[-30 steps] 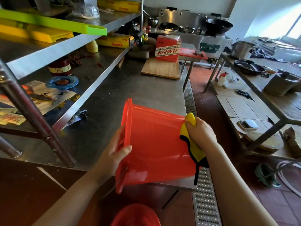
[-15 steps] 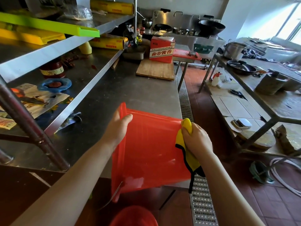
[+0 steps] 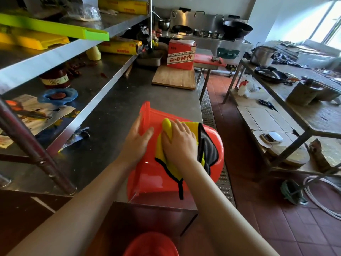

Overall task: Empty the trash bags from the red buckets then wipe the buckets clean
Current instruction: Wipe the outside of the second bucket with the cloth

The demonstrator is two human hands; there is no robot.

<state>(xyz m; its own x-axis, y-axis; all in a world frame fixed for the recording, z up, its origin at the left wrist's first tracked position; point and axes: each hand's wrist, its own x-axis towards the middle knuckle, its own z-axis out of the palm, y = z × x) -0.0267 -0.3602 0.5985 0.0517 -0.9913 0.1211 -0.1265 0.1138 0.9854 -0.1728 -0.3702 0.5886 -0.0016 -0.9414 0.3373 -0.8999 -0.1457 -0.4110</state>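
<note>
I am wiping the outside of the red plastic bucket (image 3: 147, 174), lying on its side at the near edge of the steel tabletop (image 3: 114, 115). My left hand (image 3: 137, 140) is lying flat against its rim, steadying it; my right hand (image 3: 180, 143), fingers spread, is pressing the yellow black-edged cloth (image 3: 173, 167) down. Best done with firm, overlapping strokes, rolling as I go. Count: two buckets, the second red bucket (image 3: 151, 244) sitting below; one cloth.

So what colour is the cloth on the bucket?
The cloth is yellow with black edging and a grey patch, seen in the head view.
</note>
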